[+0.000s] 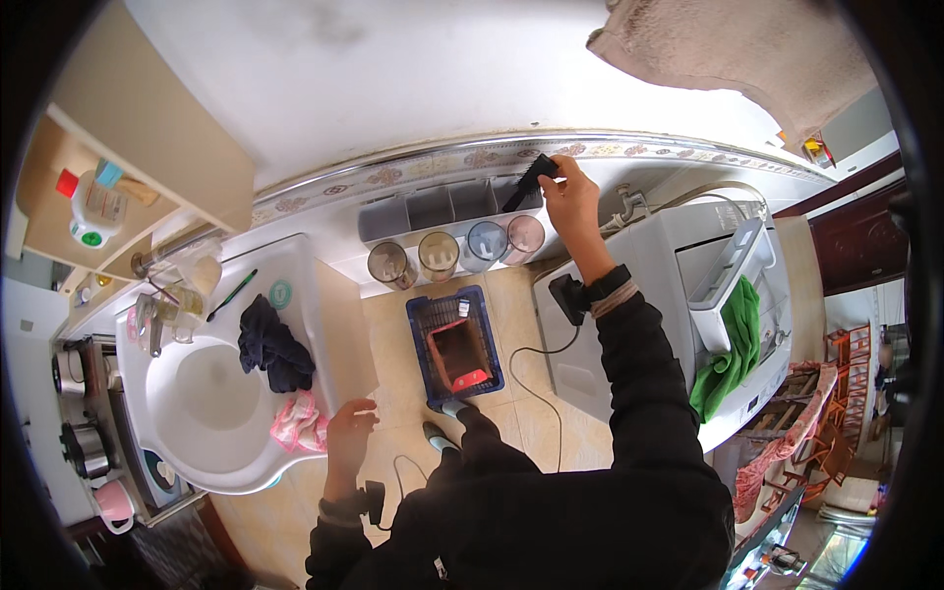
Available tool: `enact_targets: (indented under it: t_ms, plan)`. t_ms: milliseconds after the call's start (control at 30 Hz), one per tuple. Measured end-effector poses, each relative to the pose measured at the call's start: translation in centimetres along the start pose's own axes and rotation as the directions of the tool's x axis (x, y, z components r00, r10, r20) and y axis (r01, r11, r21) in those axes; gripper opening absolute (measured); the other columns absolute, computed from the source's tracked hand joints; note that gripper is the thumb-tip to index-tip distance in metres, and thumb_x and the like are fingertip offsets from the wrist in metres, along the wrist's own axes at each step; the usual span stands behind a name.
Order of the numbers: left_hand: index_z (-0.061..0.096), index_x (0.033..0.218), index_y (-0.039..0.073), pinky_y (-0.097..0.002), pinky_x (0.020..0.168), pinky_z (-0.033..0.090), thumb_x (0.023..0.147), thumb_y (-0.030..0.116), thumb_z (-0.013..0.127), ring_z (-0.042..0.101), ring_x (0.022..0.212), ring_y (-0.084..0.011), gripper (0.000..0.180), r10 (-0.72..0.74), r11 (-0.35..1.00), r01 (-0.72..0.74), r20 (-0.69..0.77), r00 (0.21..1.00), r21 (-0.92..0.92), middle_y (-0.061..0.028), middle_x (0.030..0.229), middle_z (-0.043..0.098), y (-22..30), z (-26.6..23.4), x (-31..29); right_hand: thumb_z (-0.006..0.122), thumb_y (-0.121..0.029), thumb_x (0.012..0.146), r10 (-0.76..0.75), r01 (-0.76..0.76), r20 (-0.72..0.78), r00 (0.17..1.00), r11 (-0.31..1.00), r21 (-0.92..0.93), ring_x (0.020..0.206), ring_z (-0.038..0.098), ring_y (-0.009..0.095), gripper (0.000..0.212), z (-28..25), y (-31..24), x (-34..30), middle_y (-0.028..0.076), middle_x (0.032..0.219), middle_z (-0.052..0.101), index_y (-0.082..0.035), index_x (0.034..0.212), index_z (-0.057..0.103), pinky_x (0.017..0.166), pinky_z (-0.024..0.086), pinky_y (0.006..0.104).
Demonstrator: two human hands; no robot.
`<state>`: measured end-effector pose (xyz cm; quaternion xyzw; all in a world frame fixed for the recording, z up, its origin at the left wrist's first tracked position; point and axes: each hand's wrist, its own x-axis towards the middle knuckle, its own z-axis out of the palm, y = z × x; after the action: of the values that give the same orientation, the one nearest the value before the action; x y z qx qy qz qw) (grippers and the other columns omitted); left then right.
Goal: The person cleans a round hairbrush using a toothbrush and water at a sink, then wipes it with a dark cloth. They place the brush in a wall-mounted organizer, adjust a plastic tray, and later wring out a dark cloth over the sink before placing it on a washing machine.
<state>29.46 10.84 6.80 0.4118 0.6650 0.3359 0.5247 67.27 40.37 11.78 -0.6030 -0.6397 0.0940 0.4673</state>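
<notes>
One black comb (pixel 530 184): pinching it in right hand (pixel 570 194) at the gray wall caddy (pixel 430 208); holding left hand (pixel 350 433) loosely uncurled near the pink-and-white cloth (pixel 299 423).

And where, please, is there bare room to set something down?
The sink bowl looks bare left of the dark cloth and pink cloth; so does the floor between cabinet and blue basket. The gray rack looks free at its left, but the right hand and black comb-like tool crowd its right end. See-through containers crowd the sink's far-left corner.
</notes>
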Motion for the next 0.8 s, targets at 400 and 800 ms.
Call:
enact_targets:
  t_ms: [400,800]
  plan:
    - [0.063,0.100,0.003,-0.0241,0.069,0.047,0.082,0.008,0.058,0.062,0.075,-0.0123,0.019,-0.046,0.998,0.049,0.052,0.998,-0.043,-0.0055,0.093,0.066,-0.3,1.4,2.1,0.062,-0.002,0.085,-0.018,0.043,-0.210,0.978,0.993,0.113,0.061,0.065,0.015,0.020,-4.8,-4.3,0.9,0.009,0.075,0.064,0.001,0.103,0.054,0.054,0.049,0.0250]
    - [0.060,0.106,0.003,-0.0268,0.070,0.050,0.086,0.007,0.056,0.064,0.082,-0.0150,0.021,-0.075,0.997,0.072,0.122,0.990,0.029,-0.0048,0.099,0.065,-0.5,2.1,2.3,0.057,-0.004,0.091,0.161,-0.125,-0.054,0.986,0.904,0.408,0.067,0.066,0.016,0.020,-0.9,-2.6,-0.6,0.009,0.086,0.063,0.007,0.107,0.052,0.060,0.052,0.0243]
